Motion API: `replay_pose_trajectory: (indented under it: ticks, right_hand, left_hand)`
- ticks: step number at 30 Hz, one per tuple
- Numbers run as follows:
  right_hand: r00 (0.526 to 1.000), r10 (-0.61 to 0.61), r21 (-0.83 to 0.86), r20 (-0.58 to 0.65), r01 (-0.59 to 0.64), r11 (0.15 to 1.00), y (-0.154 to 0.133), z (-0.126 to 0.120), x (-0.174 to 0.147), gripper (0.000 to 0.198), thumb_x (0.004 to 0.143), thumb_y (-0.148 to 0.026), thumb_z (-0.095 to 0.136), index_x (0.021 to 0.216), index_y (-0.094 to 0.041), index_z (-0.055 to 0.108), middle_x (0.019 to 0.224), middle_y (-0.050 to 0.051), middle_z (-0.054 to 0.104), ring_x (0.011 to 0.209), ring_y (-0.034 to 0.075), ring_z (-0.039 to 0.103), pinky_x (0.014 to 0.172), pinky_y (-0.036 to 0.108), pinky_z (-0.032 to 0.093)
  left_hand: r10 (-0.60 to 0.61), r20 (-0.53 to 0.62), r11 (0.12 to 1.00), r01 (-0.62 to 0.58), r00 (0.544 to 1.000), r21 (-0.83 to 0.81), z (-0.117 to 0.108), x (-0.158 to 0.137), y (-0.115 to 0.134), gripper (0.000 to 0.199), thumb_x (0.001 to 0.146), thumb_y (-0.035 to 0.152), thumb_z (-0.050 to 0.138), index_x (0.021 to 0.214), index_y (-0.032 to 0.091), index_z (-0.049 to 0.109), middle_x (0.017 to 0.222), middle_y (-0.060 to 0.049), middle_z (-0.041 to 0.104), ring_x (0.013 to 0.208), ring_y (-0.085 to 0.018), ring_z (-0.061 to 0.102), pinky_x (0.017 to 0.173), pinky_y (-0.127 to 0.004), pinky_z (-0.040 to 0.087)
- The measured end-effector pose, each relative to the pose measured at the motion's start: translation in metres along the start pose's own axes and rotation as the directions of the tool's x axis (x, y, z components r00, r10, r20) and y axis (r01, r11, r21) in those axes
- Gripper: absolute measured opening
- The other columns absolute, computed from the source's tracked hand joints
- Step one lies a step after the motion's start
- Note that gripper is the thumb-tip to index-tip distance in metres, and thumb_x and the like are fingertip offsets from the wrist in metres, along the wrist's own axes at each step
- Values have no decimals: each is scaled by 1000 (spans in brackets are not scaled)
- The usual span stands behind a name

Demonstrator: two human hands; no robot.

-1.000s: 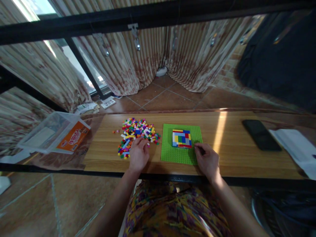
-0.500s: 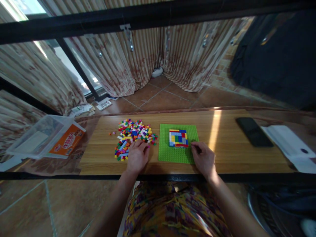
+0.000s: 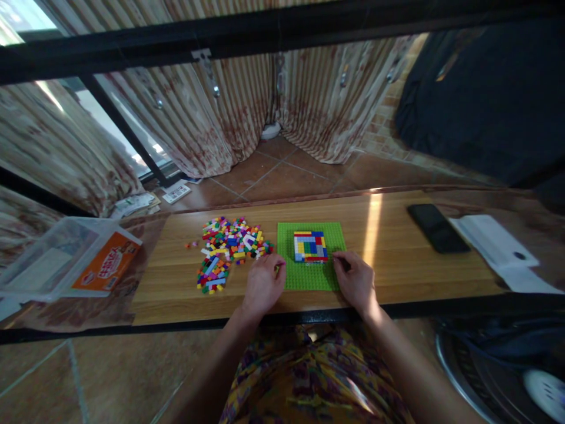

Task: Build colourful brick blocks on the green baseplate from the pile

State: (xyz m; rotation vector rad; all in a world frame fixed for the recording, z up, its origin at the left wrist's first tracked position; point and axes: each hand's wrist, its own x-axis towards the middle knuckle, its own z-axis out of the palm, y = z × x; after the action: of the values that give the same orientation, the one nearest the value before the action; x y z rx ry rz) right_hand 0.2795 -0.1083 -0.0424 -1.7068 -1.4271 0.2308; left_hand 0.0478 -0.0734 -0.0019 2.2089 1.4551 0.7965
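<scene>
1. At the left edge of the green baseplate (image 3: pixel 306 283), the person's left hand (image 3: pixel 265 284) has its fingers curled and its thumb drawn near to them. A small yellowish spot shows between the fingers, but one cannot tell whether it is a held brick.

2. Over the right part of the same baseplate, the right hand (image 3: pixel 355 280) is also curled, with thumb and forefinger close together. Whether they pinch something, one cannot tell, because the fingers hide it.

3. Between the two hands, apart from both, a square brick build (image 3: pixel 310 247) stands on the baseplate, a little toward its far side. Its upper face shows red, yellow, blue, green, white and pale blue pieces.

4. Just beyond the left hand, to its left, lies a loose pile of bricks (image 3: pixel 238 240) in many colours. Two or three small pieces (image 3: pixel 194 244) lie apart, at the pile's left.

5. Under all these is a wooden board (image 3: pixel 397 268), crossed by a bright strip of sunlight on the right.

6. Farther to the right are a black phone (image 3: pixel 438 228) and a white paper item (image 3: pixel 497 241). Far left is a clear plastic box (image 3: pixel 48 241) with an orange label (image 3: pixel 106 262).

7. Beyond the table hang striped curtains (image 3: pixel 233 118).
</scene>
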Motion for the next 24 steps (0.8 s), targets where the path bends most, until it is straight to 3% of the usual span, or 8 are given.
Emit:
replay_pose_trajectory:
  ticks: [9, 14, 19, 24]
  right_hand:
    - [1000, 4, 7, 13, -4, 1000, 0, 1, 1, 22, 90, -33, 52, 88, -20, 70, 88, 7, 71, 79, 21, 65, 72, 35, 52]
    - [1000, 10, 12, 18, -10, 1000, 0, 1, 1, 22, 90, -32, 51, 89, -20, 70, 87, 8, 71, 79, 22, 65, 71, 35, 52]
    - [1000, 9, 16, 11, -9, 1000, -2, 1, 1, 22, 90, -32, 51, 89, -20, 69, 86, 7, 71, 78, 21, 65, 71, 35, 52]
    - [1000, 9, 9, 9, -10, 1000, -2, 1, 1, 22, 89, -31, 52, 89, -20, 70, 85, 7, 70, 77, 21, 65, 70, 34, 51]
  left_hand:
    - [-17, -40, 966, 6, 999, -260, 19, 13, 22, 15, 85, 11, 56, 90, 22, 65, 87, -1, 71, 80, -16, 66, 77, -29, 52]
    - [71, -53, 979, -80, 996, -188, 28, 17, 25, 14, 90, 16, 57, 95, 23, 68, 94, -3, 73, 92, -19, 65, 84, -34, 50]
    - [129, -60, 990, -132, 990, -49, 33, 17, 27, 12, 91, 18, 57, 91, 23, 68, 90, -2, 73, 89, -20, 63, 85, -37, 46]
    - [123, -128, 990, -131, 984, -60, 40, 17, 26, 12, 91, 22, 60, 90, 25, 71, 100, -2, 73, 95, -21, 60, 88, -39, 44]
